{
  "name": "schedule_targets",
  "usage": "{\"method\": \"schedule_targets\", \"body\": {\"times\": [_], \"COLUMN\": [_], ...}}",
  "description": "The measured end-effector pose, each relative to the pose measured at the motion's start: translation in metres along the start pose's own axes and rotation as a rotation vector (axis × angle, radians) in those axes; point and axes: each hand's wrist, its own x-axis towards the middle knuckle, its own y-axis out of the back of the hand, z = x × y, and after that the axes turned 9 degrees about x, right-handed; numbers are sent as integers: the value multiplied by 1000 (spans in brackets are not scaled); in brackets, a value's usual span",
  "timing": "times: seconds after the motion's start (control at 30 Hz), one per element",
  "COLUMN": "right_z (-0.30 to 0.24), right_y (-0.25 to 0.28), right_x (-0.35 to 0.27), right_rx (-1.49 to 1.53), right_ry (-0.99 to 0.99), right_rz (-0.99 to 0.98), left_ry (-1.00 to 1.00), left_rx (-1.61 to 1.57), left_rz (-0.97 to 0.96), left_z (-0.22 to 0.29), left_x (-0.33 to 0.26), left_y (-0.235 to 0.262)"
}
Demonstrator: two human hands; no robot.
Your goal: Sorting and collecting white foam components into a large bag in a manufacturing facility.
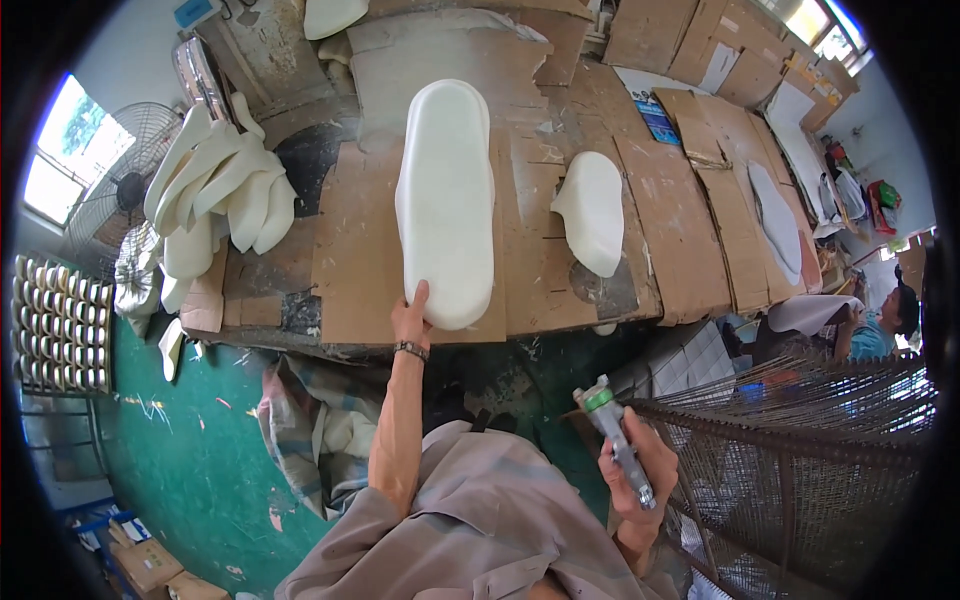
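A long cream-white moulded foam pad (447, 205) with a raised rim lies lengthwise on the cardboard-covered table. My left hand (411, 318) grips its near left corner, thumb on top and the other fingers hidden beneath. In my right hand (640, 470), off the table at the lower right, is a grey metal spray gun (620, 445) with a green ring near its tip. The fingers are wrapped round its body. To the right of the long pad rests a smaller, curved white foam piece (592, 215), apart from both hands.
A pile of white foam pieces (220, 185) stands at the table's left end, near a large fan (125, 185). A flat grey-white piece (775, 220) lies far right. Below it, a dark mesh rack (790, 450) is close to my right arm. A co-worker (880, 325) sits beyond.
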Motion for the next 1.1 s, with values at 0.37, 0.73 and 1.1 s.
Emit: {"method": "schedule_targets", "body": {"times": [0.37,0.73,1.1], "right_z": [4,-6,-3], "right_y": [7,12,25], "right_x": [-22,-29,-43], "right_rx": [22,13,10], "right_ry": [-1,33,38], "right_rz": [-33,-106,-271], "left_ry": [-126,-75,-72], "left_rx": [-518,-670,-708], "left_rz": [-340,-447,-388], "left_z": [-4,-23,-31], "left_x": [-1,4,4], "left_y": [21,34,31]}}
